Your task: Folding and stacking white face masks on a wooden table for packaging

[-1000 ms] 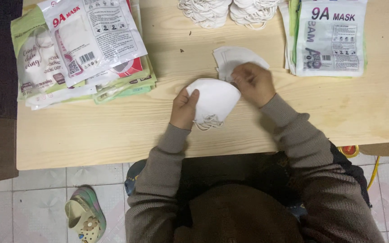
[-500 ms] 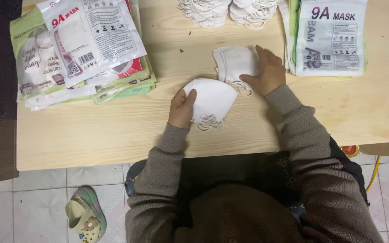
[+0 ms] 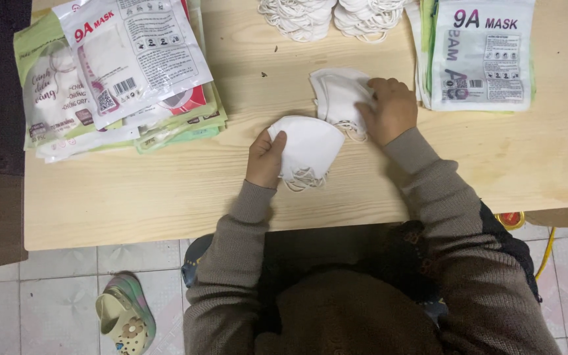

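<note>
Hands are working over a pale wooden table point(image 3: 165, 197), seen from above. The left hand point(image 3: 265, 160) is gripping a folded white mask point(image 3: 307, 148) by its left edge, thumb on top, fingers closed round the fabric; the mask is lying flat near the middle of the table, its elastic loops point(image 3: 304, 179) spilling out from the lower edge. The right hand point(image 3: 391, 110) is pressing down, fingers curled, on a small stack of white masks point(image 3: 336, 95) just beyond and to the right of the held mask; whether it is pinching 1 of them cannot be told. The 2 are sitting close together, the stack's lower edge almost touching the held mask.

At the far left, a pile of printed plastic mask pouches point(image 3: 119, 72) is lying fanned out, white on top, green and red beneath. At the far right, another stack of pouches point(image 3: 481, 56) is lying squared up. Along the far edge, 2 heaps of loose white masks point(image 3: 330, 13) are showing their ear loops. Below the table, a green clog point(image 3: 123, 322) is resting on the tiled floor point(image 3: 54, 289).
</note>
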